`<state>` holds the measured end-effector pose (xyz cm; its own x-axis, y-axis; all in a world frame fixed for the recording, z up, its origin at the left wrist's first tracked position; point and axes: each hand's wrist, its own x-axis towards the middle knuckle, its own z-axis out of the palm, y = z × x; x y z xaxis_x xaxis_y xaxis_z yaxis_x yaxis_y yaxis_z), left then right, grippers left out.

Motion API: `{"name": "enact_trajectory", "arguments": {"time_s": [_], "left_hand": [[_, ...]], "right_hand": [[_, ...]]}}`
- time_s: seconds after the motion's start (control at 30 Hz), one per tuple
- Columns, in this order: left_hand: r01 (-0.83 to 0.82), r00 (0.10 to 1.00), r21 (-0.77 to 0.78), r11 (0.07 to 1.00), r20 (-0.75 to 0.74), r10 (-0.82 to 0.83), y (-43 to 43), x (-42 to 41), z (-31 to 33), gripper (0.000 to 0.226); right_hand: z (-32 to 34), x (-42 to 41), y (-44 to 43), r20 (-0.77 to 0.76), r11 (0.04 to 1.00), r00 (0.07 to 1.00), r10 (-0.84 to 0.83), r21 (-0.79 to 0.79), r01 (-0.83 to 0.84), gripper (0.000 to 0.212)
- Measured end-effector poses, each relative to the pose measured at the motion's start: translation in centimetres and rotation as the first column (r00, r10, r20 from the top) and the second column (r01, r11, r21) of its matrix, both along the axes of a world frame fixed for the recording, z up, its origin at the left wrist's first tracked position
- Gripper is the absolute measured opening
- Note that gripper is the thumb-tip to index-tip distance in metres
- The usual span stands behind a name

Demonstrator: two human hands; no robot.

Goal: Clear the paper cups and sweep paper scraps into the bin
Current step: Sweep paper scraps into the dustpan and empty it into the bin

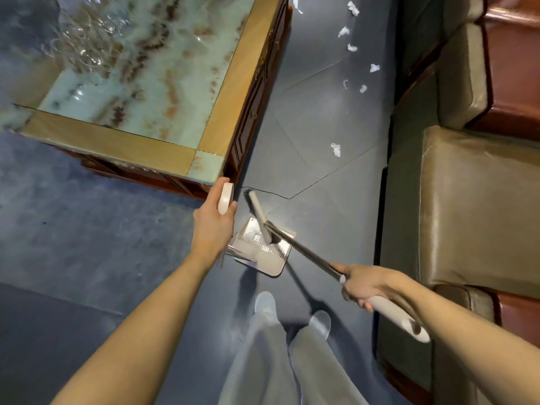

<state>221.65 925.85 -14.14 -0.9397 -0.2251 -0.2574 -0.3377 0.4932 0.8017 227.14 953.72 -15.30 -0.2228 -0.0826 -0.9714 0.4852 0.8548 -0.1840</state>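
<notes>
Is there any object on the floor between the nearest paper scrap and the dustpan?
No, nothing visible. Only bare floor lies between the nearest paper scrap and the dustpan; the table stands left of that path, the sofa right.

A dark blue-grey tiled floor (321, 118) runs between a marble-topped wooden worktop (140, 83) and an olive leather sofa (479, 206).

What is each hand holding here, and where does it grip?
The left hand grips the dustpan by its handle's white top; the right hand grips the broom near its handle's pale end.
</notes>
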Motion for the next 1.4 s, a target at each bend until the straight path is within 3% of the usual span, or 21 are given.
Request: {"name": "enact_trajectory", "arguments": {"time_s": [0.2,0.33,0.53,0.7,0.93,1.07,1.2,1.4], "left_hand": [[0.003,1.000,0.017,1.000,0.015,-0.004,-0.4,1.7,-0.1,0.041],[0.001,1.000,0.024,1.000,0.019,-0.001,-0.3,2.2,0.0,0.040],[-0.057,0.998,0.011,0.998,0.017,0.057,-1.4,2.6,0.2,0.040],[0.052,0.997,0.041,0.998,0.058,-0.055,-0.7,2.9,-0.1,0.042],[0.232,0.971,0.044,0.972,0.047,-0.234,2.9,3.0,-0.4,0.048],[0.247,0.969,0.029,0.969,0.016,-0.248,3.1,2.0,-0.7,0.050],[0.253,0.967,0.018,0.967,-0.021,-0.253,4.5,0.2,-0.1,0.047],[0.263,0.963,0.034,0.964,-0.067,-0.261,9.6,-6.7,1.0,0.042]], "right_hand": [[4.1,0.3,2.0,-0.090,0.998,0.995,-0.051,0.030,0.054,0.083],[6.2,-1.0,2.3,-0.175,0.999,0.985,0.004,0.048,0.004,0.081],[4.3,-4.6,2.2,-0.243,0.991,0.967,0.072,0.126,-0.042,0.081],[2.0,-4.4,-0.8,-0.158,0.902,0.912,0.378,0.283,-0.325,0.091],[1.7,0.7,-0.9,0.007,0.931,0.937,0.350,0.107,-0.348,0.086],[4.6,0.3,4.3,-0.067,0.994,0.994,0.087,0.069,-0.083,0.081],[7.4,-1.0,9.4,-0.139,0.975,0.966,-0.220,-0.006,0.221,0.081],[8.4,-8.0,15.5,-0.300,0.960,0.919,-0.255,0.034,0.277,0.081]]}}
